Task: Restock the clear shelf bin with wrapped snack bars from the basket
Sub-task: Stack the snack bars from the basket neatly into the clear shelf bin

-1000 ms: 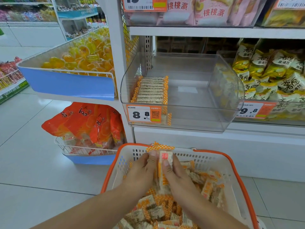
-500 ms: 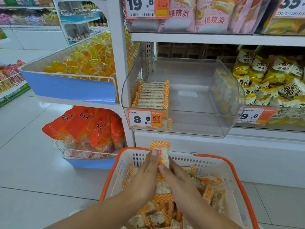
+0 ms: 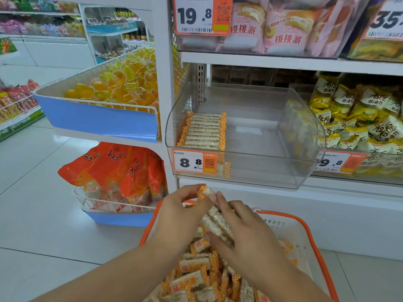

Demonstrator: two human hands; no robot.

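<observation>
- Currently, both hands work together above the basket (image 3: 290, 227), which sits at 6 o'clock in the head view, directly below the clear shelf bin (image 3: 250, 168).
- Left hand (image 3: 181, 214): fingers curled, pinching the upper end of a small bundle of wrapped snack bars (image 3: 214, 223). The orange crimped wrapper end protrudes just past its fingertips, toward 12 o'clock.
- Right hand (image 3: 244, 232): fingers curled round the lower part of the same bundle, thumb underneath. How many bars the bundle holds cannot be told.
- Judged purpose of the two-handed hold: squaring several bars face to face so they go into the bin as one aligned block, not singly.
- Loose stock (image 3: 196, 277): many more bars lie jumbled in the basket at 6 o'clock, beneath the wrists.
- Bin contents: one neat row of bars (image 3: 205, 131) stands on edge against the left wall, at 9 o'clock within the bin. The floor from centre to 3 o'clock is bare, so most of the restock appears still to do.
- Price label (image 3: 194, 162) reads 8.8 and is fixed to the bin front, at its left end.
- Next move, as a judgement: lift the bundle toward 12 o'clock, over the bin's front lip, and set it just beside the existing row, matching its orientation.
- Risk: slick wrappers may let a bar slip from the bundle during the lift.
</observation>
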